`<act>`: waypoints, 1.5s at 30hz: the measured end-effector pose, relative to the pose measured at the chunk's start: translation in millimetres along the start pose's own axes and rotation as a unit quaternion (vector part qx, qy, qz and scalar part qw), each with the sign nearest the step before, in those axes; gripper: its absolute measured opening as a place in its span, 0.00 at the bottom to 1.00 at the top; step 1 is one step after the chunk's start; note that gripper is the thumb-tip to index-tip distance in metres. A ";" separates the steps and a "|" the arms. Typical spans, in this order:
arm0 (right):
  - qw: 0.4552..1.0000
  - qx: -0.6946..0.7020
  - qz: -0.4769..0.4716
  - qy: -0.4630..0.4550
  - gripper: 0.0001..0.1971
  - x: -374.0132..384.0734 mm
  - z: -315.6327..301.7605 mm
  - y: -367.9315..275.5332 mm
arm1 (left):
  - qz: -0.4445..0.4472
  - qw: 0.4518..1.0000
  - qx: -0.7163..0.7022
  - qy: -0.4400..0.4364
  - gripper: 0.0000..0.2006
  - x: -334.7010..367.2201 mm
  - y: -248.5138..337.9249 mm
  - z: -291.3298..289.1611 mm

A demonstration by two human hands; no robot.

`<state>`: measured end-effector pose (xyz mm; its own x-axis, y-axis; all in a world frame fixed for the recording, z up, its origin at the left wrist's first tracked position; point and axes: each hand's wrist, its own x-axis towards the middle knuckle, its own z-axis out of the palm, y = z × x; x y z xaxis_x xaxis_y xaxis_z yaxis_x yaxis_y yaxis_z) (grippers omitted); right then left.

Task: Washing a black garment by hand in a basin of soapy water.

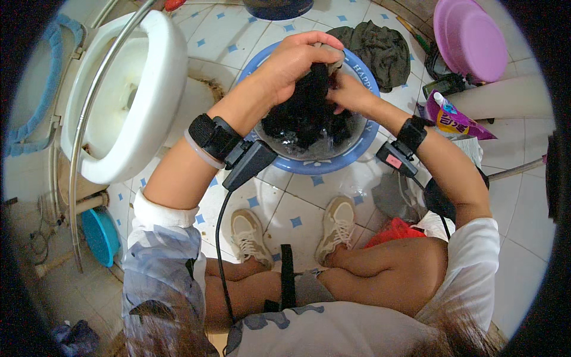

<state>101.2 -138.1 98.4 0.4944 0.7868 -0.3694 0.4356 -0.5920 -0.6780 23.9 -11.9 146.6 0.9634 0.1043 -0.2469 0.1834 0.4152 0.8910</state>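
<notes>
There are two hands (297, 59), two beige shoes (244, 231), two black wrist straps (204, 134), one white toilet (169, 71), one blue-rimmed basin (315, 166), one turquoise basin (100, 238), one purple packet (432, 107) and also one heap of dark olive cloth (382, 56).

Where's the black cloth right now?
In the head view, the black cloth is at upper centre, in the blue-rimmed basin to the right of the toilet, with the left hand and right hand at its upper end.
</notes>
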 end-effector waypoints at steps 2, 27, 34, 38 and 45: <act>0.946 0.322 -0.019 0.026 0.08 -4.9 0.7 1.1 | 0.036 0.997 0.072 -0.023 0.15 -2.6 2.8 2.2; 0.948 -0.219 -0.219 0.072 0.16 5.8 -7.7 101.5 | -0.070 0.757 0.649 0.012 0.29 14.2 -113.3 -112.5; 0.931 -0.302 -0.158 -0.130 0.32 9.7 46.4 109.0 | -0.215 0.700 0.681 -0.030 0.36 6.6 -149.0 -44.8; 0.918 -0.310 -0.083 -0.233 0.31 28.6 50.4 107.4 | -0.222 0.672 0.705 -0.042 0.36 21.8 -169.8 -44.2; 0.883 -0.398 -0.130 -0.210 0.17 42.8 58.6 110.7 | -0.165 0.713 0.677 -0.079 0.30 41.3 -198.6 -70.3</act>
<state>126.5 -159.7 -29.8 0.0490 0.8105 -0.5836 0.9672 -0.1844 -0.1749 13.6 -26.6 -67.4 0.8148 0.0557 -0.5771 0.3224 -0.8708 0.3711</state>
